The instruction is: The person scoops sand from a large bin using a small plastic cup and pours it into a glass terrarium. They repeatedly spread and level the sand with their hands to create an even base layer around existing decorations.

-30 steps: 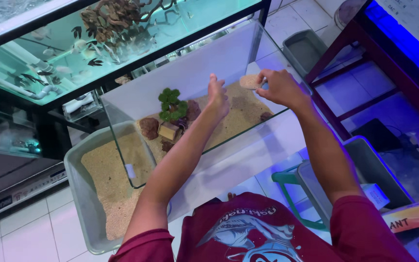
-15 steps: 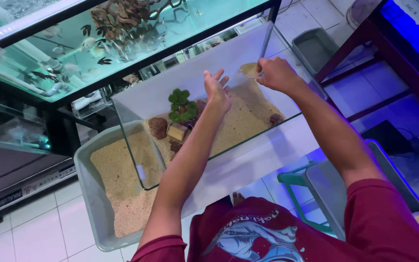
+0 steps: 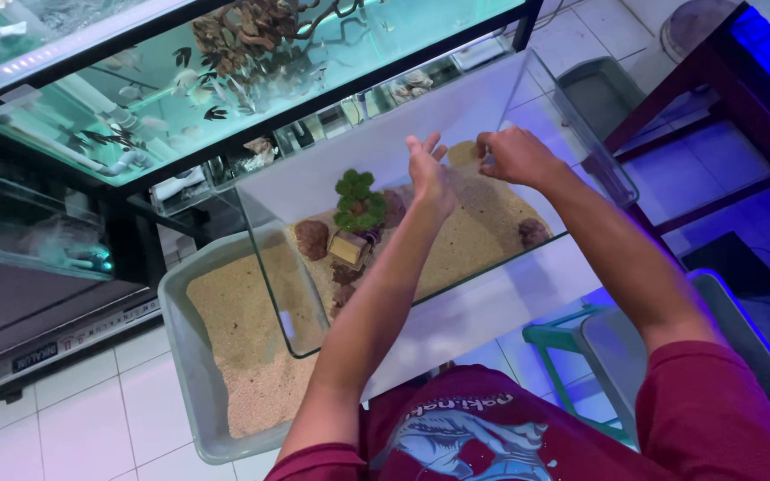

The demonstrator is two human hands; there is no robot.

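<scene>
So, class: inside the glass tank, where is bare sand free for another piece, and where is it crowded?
Free: the sand between the green plant and the right-hand rock. Crowded: the left end, around the plant, brown rock and small block. Both hands hover near the back wall.

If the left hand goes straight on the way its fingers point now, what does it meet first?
Most likely the white back wall of the glass tank; the left hand points up and away over the sand. Depth is unclear.
</scene>
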